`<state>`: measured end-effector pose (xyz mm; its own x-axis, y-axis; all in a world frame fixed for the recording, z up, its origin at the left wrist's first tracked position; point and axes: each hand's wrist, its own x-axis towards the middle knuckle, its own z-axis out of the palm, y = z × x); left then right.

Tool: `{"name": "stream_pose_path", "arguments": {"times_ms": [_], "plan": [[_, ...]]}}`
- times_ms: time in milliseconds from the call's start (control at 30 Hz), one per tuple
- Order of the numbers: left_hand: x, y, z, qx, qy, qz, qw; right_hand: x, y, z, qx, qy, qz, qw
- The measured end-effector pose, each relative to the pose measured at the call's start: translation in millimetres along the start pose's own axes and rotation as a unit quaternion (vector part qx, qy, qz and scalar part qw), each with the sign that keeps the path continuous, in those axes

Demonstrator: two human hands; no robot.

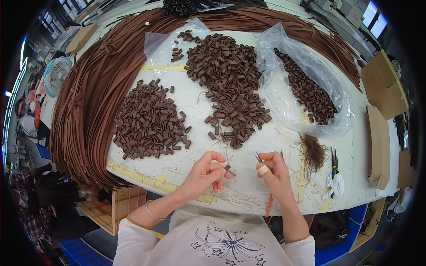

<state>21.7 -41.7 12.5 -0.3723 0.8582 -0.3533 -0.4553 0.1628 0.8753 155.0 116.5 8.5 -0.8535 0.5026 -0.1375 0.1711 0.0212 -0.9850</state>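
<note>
My left hand [205,172] pinches a small brown leather loop [227,167] between thumb and fingers, just above the near edge of the white table [186,146]. My right hand [274,170] grips small metal snips [258,157], their tips pointing up and left toward the loop; the index finger wears a tan bandage. A heap of the same brown loops [151,119] lies ahead of my left hand. A larger heap [230,84] sits in the middle of the table.
A clear plastic bag [306,84] holding more loops lies at the right. Long brown leather strips [88,97] curve around the table's left and far sides. A tuft of brown thread scraps [313,153] and green-handled pliers [333,164] rest at the right. Cardboard pieces [381,84] stand further right.
</note>
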Motion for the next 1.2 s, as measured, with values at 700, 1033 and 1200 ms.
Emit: {"name": "stream_pose_path", "arguments": {"times_ms": [700,1033,1200], "plan": [[-5,-5,-20,0.120,-0.088,0.064,0.987,10,-12,17,0.235,-0.272,0.247,0.900],[-6,-3,-23,-0.362,-0.096,0.008,0.927,3,-24,14,-0.088,-0.100,0.027,0.991],[-9,-6,-18,-0.428,-0.092,-0.010,0.899,6,-41,32,-0.090,-0.176,0.004,0.980]]}}
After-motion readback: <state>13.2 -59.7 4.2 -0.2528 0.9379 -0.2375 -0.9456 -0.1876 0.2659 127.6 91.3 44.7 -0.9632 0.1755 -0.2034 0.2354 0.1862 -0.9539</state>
